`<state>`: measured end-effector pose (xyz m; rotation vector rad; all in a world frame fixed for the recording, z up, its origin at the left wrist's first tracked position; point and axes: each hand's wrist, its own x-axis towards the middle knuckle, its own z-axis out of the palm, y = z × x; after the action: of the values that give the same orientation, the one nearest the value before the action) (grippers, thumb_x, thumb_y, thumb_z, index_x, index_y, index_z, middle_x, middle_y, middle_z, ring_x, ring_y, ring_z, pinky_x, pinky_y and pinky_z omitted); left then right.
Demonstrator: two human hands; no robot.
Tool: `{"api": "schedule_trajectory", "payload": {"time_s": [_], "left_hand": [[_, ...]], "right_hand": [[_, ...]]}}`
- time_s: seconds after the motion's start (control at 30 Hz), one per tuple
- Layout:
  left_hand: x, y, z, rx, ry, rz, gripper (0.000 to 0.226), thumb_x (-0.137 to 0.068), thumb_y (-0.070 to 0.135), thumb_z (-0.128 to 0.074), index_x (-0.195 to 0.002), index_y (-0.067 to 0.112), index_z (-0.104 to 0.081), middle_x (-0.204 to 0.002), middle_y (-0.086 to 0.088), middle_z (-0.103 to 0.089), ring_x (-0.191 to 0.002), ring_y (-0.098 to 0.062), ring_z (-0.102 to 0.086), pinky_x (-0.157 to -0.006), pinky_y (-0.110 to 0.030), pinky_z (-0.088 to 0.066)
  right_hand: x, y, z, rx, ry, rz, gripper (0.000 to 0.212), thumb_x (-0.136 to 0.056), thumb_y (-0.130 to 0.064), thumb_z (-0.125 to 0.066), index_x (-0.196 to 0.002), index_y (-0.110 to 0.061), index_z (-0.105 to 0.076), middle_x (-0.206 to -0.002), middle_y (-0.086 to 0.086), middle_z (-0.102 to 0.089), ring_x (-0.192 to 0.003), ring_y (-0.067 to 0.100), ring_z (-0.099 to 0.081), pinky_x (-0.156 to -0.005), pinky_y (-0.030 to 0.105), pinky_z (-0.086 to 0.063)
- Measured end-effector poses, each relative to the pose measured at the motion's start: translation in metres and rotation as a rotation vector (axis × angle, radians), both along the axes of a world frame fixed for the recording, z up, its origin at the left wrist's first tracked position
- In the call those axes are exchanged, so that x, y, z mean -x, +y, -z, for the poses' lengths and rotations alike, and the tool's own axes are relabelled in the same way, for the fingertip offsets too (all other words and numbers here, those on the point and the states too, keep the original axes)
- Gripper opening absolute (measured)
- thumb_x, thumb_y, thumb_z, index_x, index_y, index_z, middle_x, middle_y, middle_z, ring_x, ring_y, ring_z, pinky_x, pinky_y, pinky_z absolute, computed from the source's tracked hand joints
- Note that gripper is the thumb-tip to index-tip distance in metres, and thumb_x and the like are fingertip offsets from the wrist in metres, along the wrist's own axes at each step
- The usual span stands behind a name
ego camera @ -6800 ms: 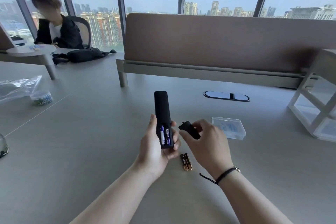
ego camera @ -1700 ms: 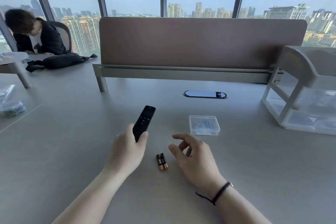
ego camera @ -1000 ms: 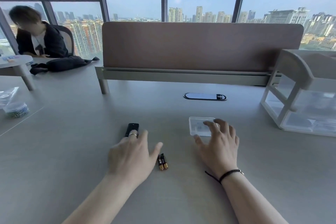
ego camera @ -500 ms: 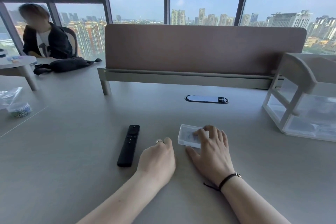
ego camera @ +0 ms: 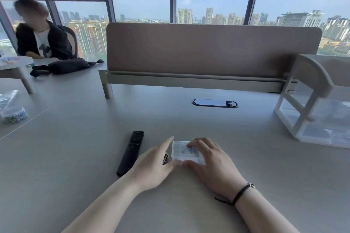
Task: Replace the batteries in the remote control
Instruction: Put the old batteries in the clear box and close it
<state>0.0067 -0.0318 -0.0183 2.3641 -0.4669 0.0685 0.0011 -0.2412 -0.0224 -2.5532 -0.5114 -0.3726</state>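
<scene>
The black remote control (ego camera: 130, 153) lies button side up on the grey table (ego camera: 75, 147), just left of my hands. A small clear plastic battery box (ego camera: 184, 152) sits in front of me. My right hand (ego camera: 212, 164) grips the box with fingers over its lid and thumb at its near edge. My left hand (ego camera: 153, 164) rests against the box's left side, index finger stretched along it. The old black-and-gold batteries (ego camera: 165, 158) peek out from under my left hand, mostly hidden.
A brown desk divider (ego camera: 208, 49) stands across the back, with a cable port (ego camera: 215, 103) before it. A white drawer rack (ego camera: 318, 111) is at the right. A clear tub and bag (ego camera: 13, 115) lie far left. A seated person (ego camera: 39, 34) and dark bag (ego camera: 66, 66) are back left.
The remote went from my left hand down onto the table. My right hand pulled the clear box closer, and my left hand moved over the old batteries to the box's side.
</scene>
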Motion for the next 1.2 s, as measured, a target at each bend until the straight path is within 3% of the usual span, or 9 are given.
{"api": "schedule_trajectory", "payload": {"time_s": [0.2,0.3,0.37,0.6,0.7,0.83,0.97,1.07,1.2], "left_hand": [[-0.004,0.005,-0.007,0.026,0.149,0.001,0.088,-0.076,0.067,-0.066,-0.149,0.027,-0.037,-0.121,-0.009,-0.066,-0.110,-0.021,-0.062,-0.088,-0.031,-0.047],[-0.003,0.008,-0.015,0.084,0.221,0.107,0.050,-0.080,0.056,-0.071,-0.124,0.037,-0.059,-0.101,0.014,-0.071,-0.084,-0.002,-0.061,-0.078,-0.024,-0.046],[-0.003,0.011,-0.017,0.091,0.283,0.079,0.054,-0.076,0.054,-0.076,-0.123,0.038,-0.057,-0.105,0.022,-0.067,-0.089,0.006,-0.058,-0.080,-0.019,-0.044],[-0.001,0.009,-0.019,-0.031,0.313,0.065,0.065,-0.076,0.045,-0.077,-0.130,0.034,-0.043,-0.118,0.015,-0.060,-0.104,-0.002,-0.057,-0.089,-0.023,-0.046],[0.002,0.008,-0.017,-0.055,0.283,0.056,0.068,-0.074,0.048,-0.077,-0.131,0.036,-0.041,-0.117,0.014,-0.060,-0.099,-0.005,-0.058,-0.084,-0.026,-0.047],[0.005,0.009,-0.016,-0.086,0.273,0.071,0.073,-0.071,0.052,-0.077,-0.133,0.041,-0.040,-0.096,0.006,-0.058,-0.083,-0.009,-0.055,-0.066,-0.022,-0.038],[0.011,0.009,-0.022,-0.082,0.277,0.101,0.066,-0.075,0.047,-0.077,-0.131,0.044,-0.043,-0.109,0.014,-0.058,-0.091,-0.003,-0.058,-0.055,-0.015,-0.036],[0.014,0.007,-0.023,-0.093,0.289,0.101,0.064,-0.073,0.049,-0.078,-0.128,0.045,-0.045,-0.089,0.002,-0.060,-0.069,0.001,-0.057,-0.053,-0.017,-0.035],[0.014,0.007,-0.021,-0.095,0.274,0.085,0.061,-0.071,0.053,-0.079,-0.122,0.046,-0.047,-0.066,0.014,-0.049,-0.056,0.006,-0.047,-0.053,-0.018,-0.034]], "right_hand": [[0.000,-0.007,-0.001,-0.089,0.009,-0.052,0.040,-0.082,-0.058,-0.063,-0.114,-0.034,-0.065,-0.121,-0.016,-0.060,-0.109,0.008,-0.059,-0.086,0.019,-0.045],[0.002,-0.006,-0.001,-0.108,0.011,-0.082,0.045,-0.078,-0.062,-0.063,-0.111,-0.033,-0.068,-0.118,-0.014,-0.063,-0.107,0.006,-0.060,-0.086,0.013,-0.044],[0.003,-0.005,-0.003,-0.116,0.014,-0.095,0.046,-0.074,-0.064,-0.065,-0.109,-0.033,-0.071,-0.115,-0.014,-0.064,-0.105,0.003,-0.060,-0.085,0.007,-0.041],[0.005,-0.003,-0.008,-0.116,-0.040,-0.108,0.043,-0.070,-0.062,-0.070,-0.101,-0.032,-0.075,-0.107,-0.013,-0.070,-0.100,0.005,-0.062,-0.085,0.028,-0.053],[0.007,-0.003,-0.006,-0.145,-0.052,-0.102,0.039,-0.069,-0.059,-0.074,-0.099,-0.033,-0.075,-0.104,-0.015,-0.069,-0.098,0.005,-0.062,-0.083,0.026,-0.052],[0.009,-0.003,-0.007,-0.439,0.076,-0.040,0.025,-0.076,-0.047,-0.079,-0.097,-0.034,-0.076,-0.095,-0.015,-0.070,-0.094,0.005,-0.066,-0.080,0.020,-0.052],[0.006,-0.004,-0.008,-0.697,0.213,0.074,0.015,-0.087,-0.036,-0.072,-0.099,-0.027,-0.071,-0.083,-0.005,-0.077,-0.074,0.008,-0.072,-0.070,0.032,-0.060],[0.000,-0.003,-0.007,-0.730,0.221,0.220,0.012,-0.093,-0.033,-0.063,-0.091,-0.023,-0.069,-0.073,0.000,-0.077,-0.067,0.012,-0.071,-0.071,0.040,-0.060],[-0.006,-0.001,-0.004,-0.662,0.245,0.287,0.031,-0.097,-0.035,-0.056,-0.078,-0.013,-0.068,-0.071,-0.005,-0.077,-0.066,0.017,-0.071,-0.070,0.037,-0.058]]}}
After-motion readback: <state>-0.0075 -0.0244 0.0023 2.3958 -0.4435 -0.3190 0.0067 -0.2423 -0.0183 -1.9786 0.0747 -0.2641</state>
